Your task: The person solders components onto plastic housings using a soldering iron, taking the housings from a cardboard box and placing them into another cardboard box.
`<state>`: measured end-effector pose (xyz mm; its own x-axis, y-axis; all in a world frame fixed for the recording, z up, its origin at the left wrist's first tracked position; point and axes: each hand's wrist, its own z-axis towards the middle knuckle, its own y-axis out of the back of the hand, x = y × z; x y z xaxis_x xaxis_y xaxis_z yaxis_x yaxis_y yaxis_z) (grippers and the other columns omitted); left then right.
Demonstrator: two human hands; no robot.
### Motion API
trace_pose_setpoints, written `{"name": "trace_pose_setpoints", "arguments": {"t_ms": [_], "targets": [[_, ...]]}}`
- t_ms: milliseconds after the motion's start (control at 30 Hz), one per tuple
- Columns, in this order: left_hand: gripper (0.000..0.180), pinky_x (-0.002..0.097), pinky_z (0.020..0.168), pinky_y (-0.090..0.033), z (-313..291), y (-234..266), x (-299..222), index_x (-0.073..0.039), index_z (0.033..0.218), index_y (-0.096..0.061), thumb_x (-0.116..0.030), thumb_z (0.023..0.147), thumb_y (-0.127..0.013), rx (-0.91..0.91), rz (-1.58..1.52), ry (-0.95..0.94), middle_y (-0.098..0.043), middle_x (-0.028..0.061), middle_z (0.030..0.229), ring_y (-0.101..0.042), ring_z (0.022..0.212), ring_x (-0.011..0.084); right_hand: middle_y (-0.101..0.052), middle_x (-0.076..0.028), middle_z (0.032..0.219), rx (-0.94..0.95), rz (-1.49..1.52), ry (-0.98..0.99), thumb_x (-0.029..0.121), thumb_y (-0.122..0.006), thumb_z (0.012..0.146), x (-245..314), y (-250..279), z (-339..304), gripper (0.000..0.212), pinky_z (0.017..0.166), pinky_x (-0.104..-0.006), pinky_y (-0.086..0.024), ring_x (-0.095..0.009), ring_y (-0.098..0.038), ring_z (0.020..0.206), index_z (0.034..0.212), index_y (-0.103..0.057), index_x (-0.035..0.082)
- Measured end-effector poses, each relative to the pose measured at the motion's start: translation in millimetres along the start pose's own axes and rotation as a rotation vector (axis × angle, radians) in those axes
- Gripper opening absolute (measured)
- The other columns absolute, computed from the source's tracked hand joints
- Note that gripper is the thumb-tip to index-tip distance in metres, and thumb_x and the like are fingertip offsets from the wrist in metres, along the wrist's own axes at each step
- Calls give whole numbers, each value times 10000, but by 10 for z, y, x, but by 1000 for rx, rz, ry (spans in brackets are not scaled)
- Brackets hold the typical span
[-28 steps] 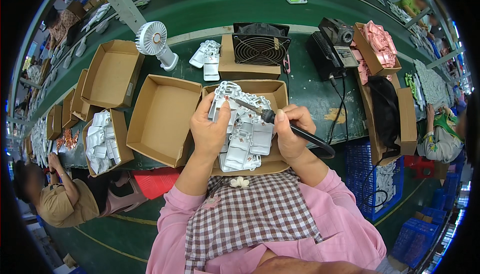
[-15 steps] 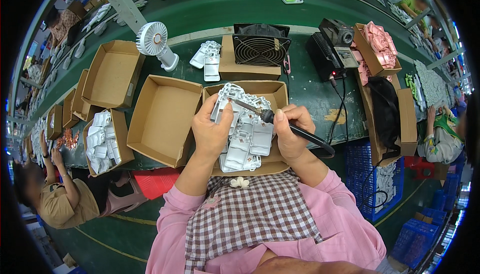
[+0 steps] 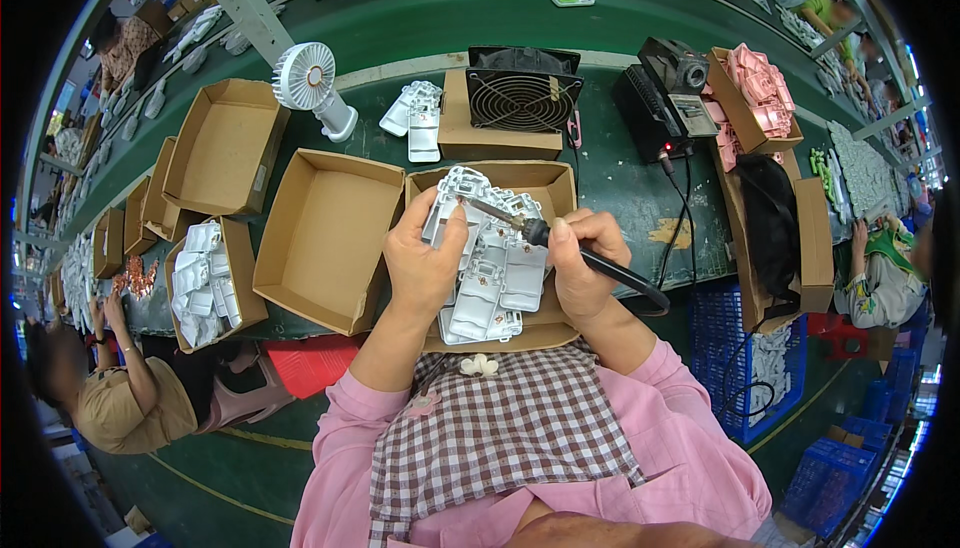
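My left hand (image 3: 422, 260) is closed on a white plastic casing (image 3: 466, 184), gripping it by its left side. In my right hand (image 3: 584, 260) is a black-handled soldering iron (image 3: 602, 266), held like a pen. Its metal tip reaches left to the casing near my left thumb; the exact contact spot is too small to make out. Below the held part, several more white casings (image 3: 482, 316) with small metal contacts lie piled in a shallow cardboard box (image 3: 556, 180).
Left of my hands stands a cardboard tray (image 3: 318, 248), with a box of white casings (image 3: 206, 283) beyond. A white handheld fan (image 3: 306, 78), a black cooling fan (image 3: 524, 93) and a black soldering station (image 3: 655, 98) stand behind. The iron's cable (image 3: 690, 218) hangs at right. Co-workers sit both sides.
My hands, the casing and the soldering iron hold nearly the same position. On the conveyor behind, the fans have shifted slightly left. The co-worker at left has moved their hands.
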<state>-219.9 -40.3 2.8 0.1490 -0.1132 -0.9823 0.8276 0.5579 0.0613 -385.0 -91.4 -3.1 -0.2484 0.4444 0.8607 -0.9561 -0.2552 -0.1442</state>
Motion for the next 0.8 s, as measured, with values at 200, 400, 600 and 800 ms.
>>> {"name": "trace_pose_setpoints", "arguments": {"t_ms": [200,400,600,800], "targets": [[268,259,703,-498,39,53,97,33,1029,-531,-93,842,-678,126,-227,256,-646,74,892,-599,785,103,-548,-64,743,-76,187,68,38,-586,897,-40,34,-34,128,543,-218,-424,-85,-488,564,865,-462,50],[337,271,744,-504,29,-62,5,17,1101,-516,-115,841,-686,108,42,-60,-634,98,988,-616,853,131,-537,-102,738,-59,180,141,129,-549,921,-79,70,-31,147,524,-241,-427,-115,-472,539,861,-445,44],[190,207,517,-500,35,-13,60,5,1082,-582,-127,951,-541,93,-231,153,-660,55,846,-609,627,76,-546,-79,725,-38,108,47,66,-555,913,-37,46,-25,128,520,-226,-412,-95,-468,535,827,-463,46],[178,197,507,-497,25,-9,8,-5,1059,-606,-135,963,-534,89,-226,211,-663,53,833,-598,609,63,-546,-52,691,-3,12,-9,15,-565,905,-10,4,-2,146,516,-210,-395,-71,-469,540,793,-475,41]]}}
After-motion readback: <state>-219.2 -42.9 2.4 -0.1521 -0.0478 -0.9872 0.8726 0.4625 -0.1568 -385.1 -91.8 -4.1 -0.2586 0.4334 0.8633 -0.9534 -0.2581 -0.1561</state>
